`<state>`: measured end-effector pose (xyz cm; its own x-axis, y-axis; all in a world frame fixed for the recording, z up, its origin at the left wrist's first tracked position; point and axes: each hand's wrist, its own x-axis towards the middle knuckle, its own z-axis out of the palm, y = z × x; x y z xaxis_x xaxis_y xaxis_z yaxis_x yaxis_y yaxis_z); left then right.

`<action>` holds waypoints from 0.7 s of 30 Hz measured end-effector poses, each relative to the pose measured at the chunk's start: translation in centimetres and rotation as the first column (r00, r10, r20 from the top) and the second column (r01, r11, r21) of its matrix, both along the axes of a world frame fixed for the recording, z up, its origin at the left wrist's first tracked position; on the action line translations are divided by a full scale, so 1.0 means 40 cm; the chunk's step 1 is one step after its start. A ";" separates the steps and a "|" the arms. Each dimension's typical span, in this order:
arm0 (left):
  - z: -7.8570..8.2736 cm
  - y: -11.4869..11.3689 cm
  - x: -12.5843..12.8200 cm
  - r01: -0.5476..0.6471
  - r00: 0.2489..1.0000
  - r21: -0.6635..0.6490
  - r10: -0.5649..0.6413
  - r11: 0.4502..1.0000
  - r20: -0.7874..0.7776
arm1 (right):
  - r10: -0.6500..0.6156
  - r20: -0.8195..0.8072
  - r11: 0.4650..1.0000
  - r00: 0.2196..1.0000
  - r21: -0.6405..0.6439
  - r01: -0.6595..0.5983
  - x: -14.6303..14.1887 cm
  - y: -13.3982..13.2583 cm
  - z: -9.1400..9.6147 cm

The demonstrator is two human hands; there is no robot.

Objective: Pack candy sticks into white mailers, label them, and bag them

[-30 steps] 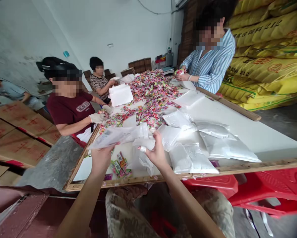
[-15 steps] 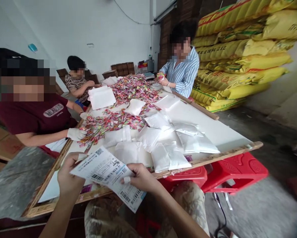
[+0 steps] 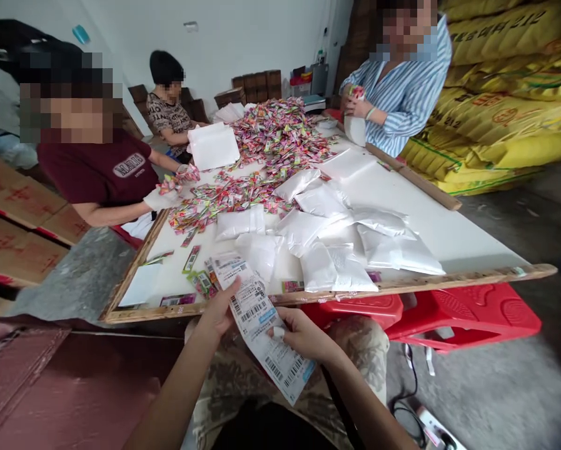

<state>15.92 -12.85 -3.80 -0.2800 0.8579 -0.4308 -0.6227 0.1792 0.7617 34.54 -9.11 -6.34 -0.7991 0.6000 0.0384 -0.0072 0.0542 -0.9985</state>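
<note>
A strip of printed shipping labels [image 3: 256,317] with barcodes slants over my lap at the table's near edge. My left hand [image 3: 220,310] is closed on its upper left edge. Lower down, my right hand [image 3: 303,335] pinches the strip from the right side, with white tape round the thumb. Just beyond the labels lie several filled white mailing bags [image 3: 329,267], sealed and flat on the table. A few small colourful packets [image 3: 201,282] lie left of the strip's top end.
Colourful packets [image 3: 275,137] are heaped across the wood-edged table [image 3: 472,253]. A stack of white bags [image 3: 213,147] stands near the left side. Three people sit around it, two handling packets. Red stools [image 3: 477,315] are at the near right; yellow sacks [image 3: 496,119] rise behind.
The labels have turned steeper and both hands have shifted right and closer together. The view has swung left and down. The gloved person at left has lifted a bunch of packets.
</note>
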 end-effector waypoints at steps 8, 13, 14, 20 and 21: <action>-0.020 0.032 0.068 -0.081 0.980 0.006 0.081 0.997 -0.179 | -0.200 -0.084 0.850 0.976 0.481 0.215 0.018 -0.030 0.017; -0.054 0.032 0.067 -0.074 0.984 -0.066 0.062 0.995 -0.169 | -0.278 0.142 0.666 0.950 0.742 0.083 0.020 -0.039 0.006; -0.061 0.033 0.067 -0.075 0.986 -0.068 0.063 0.995 -0.157 | -0.308 0.152 0.630 0.939 0.772 0.082 0.024 -0.046 0.010; -0.092 0.024 0.029 -0.218 0.972 -0.159 0.200 0.963 -0.122 | -0.422 -0.192 0.594 0.886 0.680 0.430 0.135 -0.045 0.188; -0.095 0.019 0.016 -0.243 0.966 -0.167 0.222 0.956 -0.133 | -0.486 -0.279 0.583 0.828 0.603 0.545 0.164 -0.015 0.222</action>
<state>16.57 -12.09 -7.60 -0.5178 0.6740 -0.5269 -0.5762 0.1805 0.7971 41.10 -9.71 2.52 -0.3399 0.7132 0.6130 0.1539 0.6852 -0.7119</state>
